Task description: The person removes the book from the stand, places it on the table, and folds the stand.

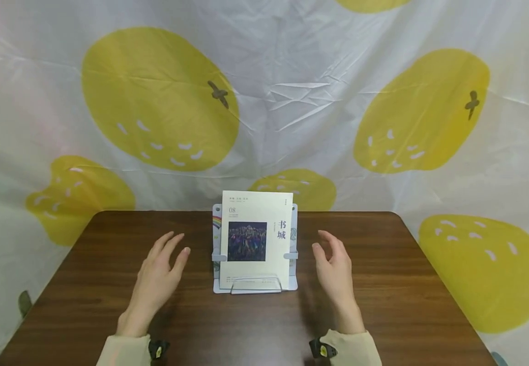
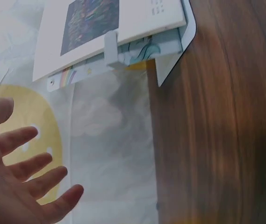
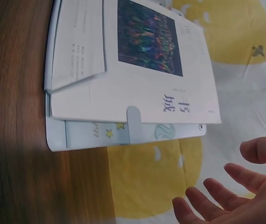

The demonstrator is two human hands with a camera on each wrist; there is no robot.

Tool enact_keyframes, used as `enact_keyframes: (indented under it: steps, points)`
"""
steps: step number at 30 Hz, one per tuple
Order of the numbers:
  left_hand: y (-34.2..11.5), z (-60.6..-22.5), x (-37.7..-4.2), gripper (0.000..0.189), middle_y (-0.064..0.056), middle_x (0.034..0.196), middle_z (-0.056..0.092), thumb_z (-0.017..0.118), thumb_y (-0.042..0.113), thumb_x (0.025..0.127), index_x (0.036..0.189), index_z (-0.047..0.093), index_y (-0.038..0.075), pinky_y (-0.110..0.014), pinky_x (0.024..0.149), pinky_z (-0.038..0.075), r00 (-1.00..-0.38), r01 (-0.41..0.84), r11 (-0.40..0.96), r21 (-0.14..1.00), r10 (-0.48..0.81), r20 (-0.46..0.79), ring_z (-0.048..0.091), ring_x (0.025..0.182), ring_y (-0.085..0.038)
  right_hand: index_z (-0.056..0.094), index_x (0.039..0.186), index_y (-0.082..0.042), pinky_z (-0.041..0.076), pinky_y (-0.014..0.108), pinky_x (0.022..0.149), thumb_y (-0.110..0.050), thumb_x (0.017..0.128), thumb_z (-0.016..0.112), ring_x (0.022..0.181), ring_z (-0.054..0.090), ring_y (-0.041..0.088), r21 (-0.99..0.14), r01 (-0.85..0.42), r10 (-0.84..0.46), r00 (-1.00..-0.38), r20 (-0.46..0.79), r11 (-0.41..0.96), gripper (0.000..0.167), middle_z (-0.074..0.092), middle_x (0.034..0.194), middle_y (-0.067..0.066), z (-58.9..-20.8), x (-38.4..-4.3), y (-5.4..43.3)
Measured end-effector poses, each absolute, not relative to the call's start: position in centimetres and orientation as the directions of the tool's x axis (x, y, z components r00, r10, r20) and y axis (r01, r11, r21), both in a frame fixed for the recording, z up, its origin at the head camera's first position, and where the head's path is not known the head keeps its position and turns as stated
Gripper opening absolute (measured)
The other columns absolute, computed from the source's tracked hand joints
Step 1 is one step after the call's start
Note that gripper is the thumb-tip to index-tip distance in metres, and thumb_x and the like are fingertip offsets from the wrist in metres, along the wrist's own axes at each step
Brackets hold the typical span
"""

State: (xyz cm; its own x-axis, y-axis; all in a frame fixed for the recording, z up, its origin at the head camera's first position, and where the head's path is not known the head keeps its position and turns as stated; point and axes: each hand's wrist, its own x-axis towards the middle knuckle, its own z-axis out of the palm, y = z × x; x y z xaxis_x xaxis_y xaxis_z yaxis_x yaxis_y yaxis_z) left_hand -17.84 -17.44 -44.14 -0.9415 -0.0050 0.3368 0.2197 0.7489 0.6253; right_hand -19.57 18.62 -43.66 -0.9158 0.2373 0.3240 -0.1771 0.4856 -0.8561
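Note:
A white book [image 1: 255,208] with a dark square picture on its cover stands leaning back on a pale blue book stand [image 1: 294,277]. Side clips [image 3: 133,125] of the stand lap over the cover's left and right edges, and a clear lip crosses its bottom. My left hand [image 1: 156,277] hovers left of the stand, fingers spread and apart from it. On the other side my right hand [image 1: 335,269] is held in the air with relaxed fingers, touching nothing. Both wrist views show the hands' loose fingers with nothing in them.
The stand rests on a dark brown wooden table [image 1: 264,330] with rounded far corners. Behind it hangs a whitish cloth [image 1: 292,101] printed with yellow fruit. Each wrist bears a black strap [image 1: 158,349] below a cream sleeve [image 1: 124,351].

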Motion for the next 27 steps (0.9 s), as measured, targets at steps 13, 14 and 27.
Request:
enact_keyframes:
  steps: [13, 14, 27]
  points:
    - [-14.5, -45.9, -19.8, 0.029, -0.017, 0.130, 0.054, 0.059, 0.016, 0.098, 0.124, 0.063, 0.002, -0.054, 0.096, 0.043, -0.893, 0.314, 0.609, 0.728, -0.072, 0.444, 0.053, 0.118, -0.036, 0.060, 0.126, -0.006, 0.046, 0.046, 0.093, -0.013, 0.096, 0.058, 0.113, 0.058, 0.028, -0.919, -0.116, 0.258, -0.940, 0.224, 0.378, 0.030, 0.061, 0.123, 0.013, -44.4, -21.6, 16.1]
    - [-14.3, -46.0, -19.9, 0.028, -0.017, 0.128, 0.055, 0.059, 0.014, 0.097, 0.122, 0.064, 0.002, -0.053, 0.096, 0.043, -0.890, 0.320, 0.598, 0.734, -0.077, 0.450, 0.053, 0.117, -0.035, 0.061, 0.126, -0.007, 0.046, 0.046, 0.093, -0.013, 0.096, 0.058, 0.113, 0.058, 0.028, -0.922, -0.111, 0.259, -0.941, 0.218, 0.371, 0.030, 0.062, 0.123, 0.013, -44.4, -21.8, 15.9]
    - [-11.4, -46.3, -21.8, 0.024, -0.013, 0.109, 0.063, 0.062, 0.006, 0.094, 0.117, 0.066, 0.000, -0.032, 0.069, 0.049, -0.903, 0.305, 0.494, 0.814, -0.122, 0.412, 0.059, 0.088, -0.021, 0.062, 0.124, -0.005, 0.045, 0.043, 0.088, -0.013, 0.096, 0.057, 0.106, 0.059, 0.026, -0.949, -0.095, 0.275, -0.944, 0.181, 0.300, 0.030, 0.064, 0.119, 0.014, -44.6, -23.4, 14.1]
